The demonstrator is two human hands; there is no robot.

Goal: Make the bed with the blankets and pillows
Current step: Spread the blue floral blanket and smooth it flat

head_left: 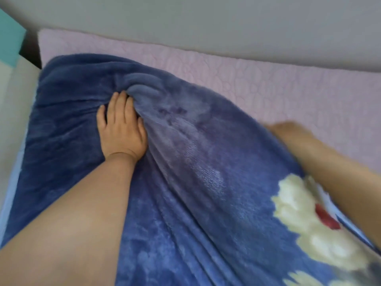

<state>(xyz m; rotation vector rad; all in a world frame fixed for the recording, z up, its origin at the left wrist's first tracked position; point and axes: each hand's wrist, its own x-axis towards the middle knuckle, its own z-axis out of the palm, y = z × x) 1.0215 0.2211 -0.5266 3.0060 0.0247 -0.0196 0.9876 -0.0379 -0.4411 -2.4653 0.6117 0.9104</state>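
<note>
left hand: fingers [115,104] of our left hand [121,129] lie on the blue blanket [185,182] and curl into a raised bunch of cloth just past the fingertips, gripping that fold.
right hand: our right hand [288,131] is blurred at the blanket's right edge; we cannot tell whether it pinches the edge or only rests there.
blanket position: it lies under and between both arms, reaching from our body out past the left hand.
long axis: folds run from our body up toward the gripped bunch, so we judge the blanket's length lies away from us along that line.
nearer hand: the left hand sits at the far bunch, the right at the side edge, closer to the bare part of the bed.
next move, as we judge it: spreading the cloth rightward, past the right hand, where the bed is not yet covered.
surface: pink quilted mattress cover [268,83] shows beyond and to the right of the hands.
room: grey wall [206,21] lies beyond the bed, teal panel [10,42] far left of the left hand.
pillows: none in view.
</note>
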